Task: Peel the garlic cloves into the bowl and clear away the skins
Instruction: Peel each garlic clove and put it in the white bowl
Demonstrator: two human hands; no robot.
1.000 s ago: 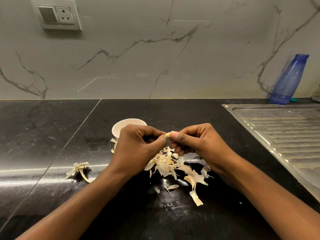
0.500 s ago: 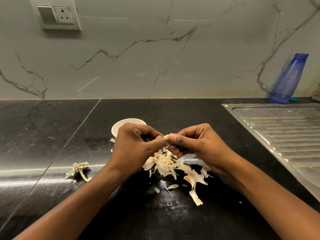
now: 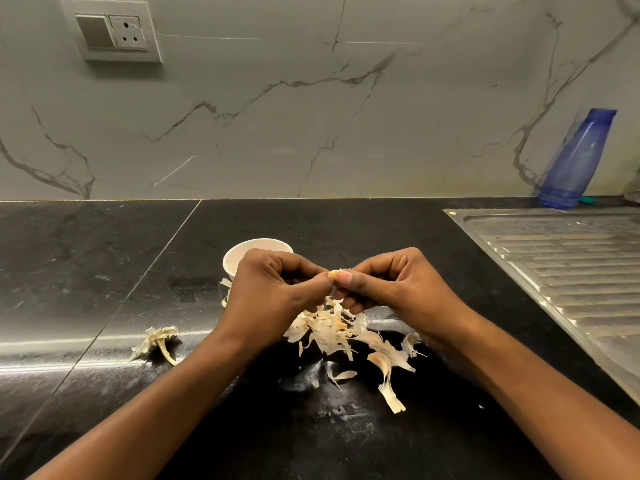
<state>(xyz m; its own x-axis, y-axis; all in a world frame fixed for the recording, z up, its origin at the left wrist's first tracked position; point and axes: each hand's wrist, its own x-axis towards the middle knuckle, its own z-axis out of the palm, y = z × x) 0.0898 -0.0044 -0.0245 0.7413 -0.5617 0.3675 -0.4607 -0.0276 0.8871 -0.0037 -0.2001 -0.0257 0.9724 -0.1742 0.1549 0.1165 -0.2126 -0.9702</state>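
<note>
A small pale garlic clove (image 3: 333,273) is pinched between the fingertips of my left hand (image 3: 273,292) and my right hand (image 3: 391,289), which meet above the black counter. Most of the clove is hidden by the fingers. Just behind my left hand stands a small white bowl (image 3: 242,252), partly hidden; its inside does not show. A heap of loose papery garlic skins (image 3: 343,336) lies on the counter right under both hands. A garlic stem with husk (image 3: 157,342) lies apart on the left.
A ribbed steel sink drainboard (image 3: 568,268) fills the right side of the counter. A blue plastic bottle (image 3: 575,161) leans against the marble wall at the back right. A switch and socket plate (image 3: 110,32) sits on the wall at upper left.
Both hands stay together on the clove, with only slight finger shifts. The skins, stem and bowl lie as before.
</note>
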